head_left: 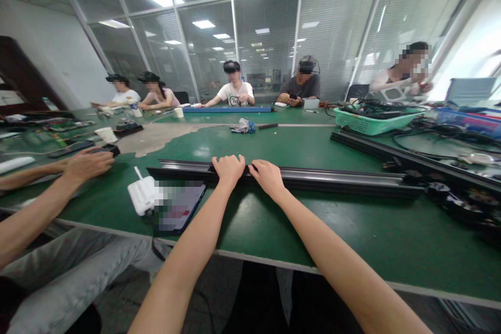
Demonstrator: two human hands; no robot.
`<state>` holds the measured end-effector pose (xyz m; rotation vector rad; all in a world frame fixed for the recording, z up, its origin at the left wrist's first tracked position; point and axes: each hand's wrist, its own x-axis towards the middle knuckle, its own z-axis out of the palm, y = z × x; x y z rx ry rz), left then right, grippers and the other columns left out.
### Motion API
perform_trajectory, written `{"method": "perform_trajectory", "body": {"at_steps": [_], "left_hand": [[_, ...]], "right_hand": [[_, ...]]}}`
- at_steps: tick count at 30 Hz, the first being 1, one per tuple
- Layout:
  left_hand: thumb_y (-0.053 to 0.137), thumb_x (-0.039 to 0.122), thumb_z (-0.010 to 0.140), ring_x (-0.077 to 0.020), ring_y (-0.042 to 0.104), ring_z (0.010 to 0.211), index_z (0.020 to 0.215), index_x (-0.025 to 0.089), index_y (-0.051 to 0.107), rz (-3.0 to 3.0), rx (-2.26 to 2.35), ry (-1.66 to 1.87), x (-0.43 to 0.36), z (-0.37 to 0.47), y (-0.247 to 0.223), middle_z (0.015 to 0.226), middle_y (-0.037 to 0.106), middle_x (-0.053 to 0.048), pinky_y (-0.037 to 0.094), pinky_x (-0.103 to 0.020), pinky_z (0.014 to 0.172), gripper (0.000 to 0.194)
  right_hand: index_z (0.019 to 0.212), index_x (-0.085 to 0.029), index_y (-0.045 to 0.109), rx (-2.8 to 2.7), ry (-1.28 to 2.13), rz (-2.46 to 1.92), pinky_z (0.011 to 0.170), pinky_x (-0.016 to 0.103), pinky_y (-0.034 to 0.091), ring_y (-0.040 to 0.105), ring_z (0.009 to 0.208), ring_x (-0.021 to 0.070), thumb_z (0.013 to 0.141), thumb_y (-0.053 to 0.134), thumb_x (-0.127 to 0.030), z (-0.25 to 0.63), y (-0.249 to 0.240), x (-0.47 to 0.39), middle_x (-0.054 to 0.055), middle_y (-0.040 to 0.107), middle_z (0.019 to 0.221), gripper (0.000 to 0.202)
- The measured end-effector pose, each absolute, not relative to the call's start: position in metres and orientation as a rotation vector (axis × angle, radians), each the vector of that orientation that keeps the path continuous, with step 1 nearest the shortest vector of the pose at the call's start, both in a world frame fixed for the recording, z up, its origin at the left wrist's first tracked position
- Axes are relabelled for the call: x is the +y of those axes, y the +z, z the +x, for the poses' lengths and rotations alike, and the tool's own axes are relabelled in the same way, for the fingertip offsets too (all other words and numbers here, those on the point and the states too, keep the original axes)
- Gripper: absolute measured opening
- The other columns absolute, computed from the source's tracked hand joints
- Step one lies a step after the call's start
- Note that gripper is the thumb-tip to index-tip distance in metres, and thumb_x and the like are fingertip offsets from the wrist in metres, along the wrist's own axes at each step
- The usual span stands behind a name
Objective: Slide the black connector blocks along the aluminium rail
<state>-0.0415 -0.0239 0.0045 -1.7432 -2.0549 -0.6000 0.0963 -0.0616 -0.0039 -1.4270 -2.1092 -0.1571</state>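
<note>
While the bar [332,180] lies on the surface [254,229], left hand [229,169] and right hand [268,177] are clamped on it; what is done or left is unclear.

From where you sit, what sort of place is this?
Probably a workshop or assembly room: a black rail, a basket of cables, and several people around a green worktop.

An office-like workshop: people [235,92] are seated around a long green worktable [344,242], a mint-green plastic basket [366,123] is heaped with black cables [378,106], and one side is closed by a glass partition [260,26] with blinds [336,36].
</note>
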Motion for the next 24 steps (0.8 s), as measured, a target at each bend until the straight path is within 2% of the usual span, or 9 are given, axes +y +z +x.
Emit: {"method": "perform_trajectory", "body": {"at_steps": [18,24], "left_hand": [[0.031,0.041,0.093,-0.0292,0.066,0.086,0.088,0.009,0.077,-1.76,-2.075,-0.598,-0.025,-0.0429,0.0039,0.086,0.072,-0.019,0.025,-0.048,0.098,0.056],[0.03,0.041,0.093,-0.0291,0.066,0.086,0.088,0.01,0.077,-1.749,-2.07,-0.596,-0.0247,-0.0429,0.0028,0.084,0.072,-0.018,0.024,-0.048,0.099,0.056]], "right_hand": [[0.093,-0.02,0.065,-2.108,-0.162,-1.483,0.072,0.025,0.037,0.062,0.089,0.0156,0.101,0.038,-0.036,0.0995,-0.0008,-0.0681,0.006,0.07,0.1,0.033],[0.092,-0.019,0.067,-2.142,-0.222,-1.466,0.076,0.025,0.038,0.062,0.091,0.0168,0.101,0.036,-0.034,0.102,-0.0014,-0.0652,0.008,0.071,0.098,0.035]]}}
